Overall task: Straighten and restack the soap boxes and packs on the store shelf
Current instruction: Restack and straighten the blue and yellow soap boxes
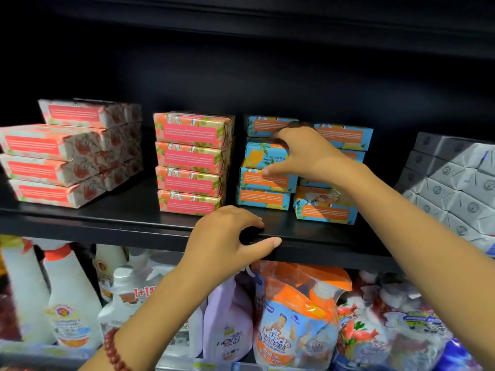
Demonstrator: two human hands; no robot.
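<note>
The right hand point(302, 153) grips a tilted blue box point(263, 156) in its stack. The left hand point(225, 242) holds the shelf point(107, 212) edge, just below the pink stack point(191, 162)

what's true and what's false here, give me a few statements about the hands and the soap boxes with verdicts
1. The right hand grips a blue mango-print soap box in the blue stack. True.
2. The left hand holds a pink box. False: it grips the black shelf at its front edge.
3. The stack of pink-and-green soap boxes is four high. True.
4. The grey paper-wrapped packs sit far left. False: they are at the right end.
</note>
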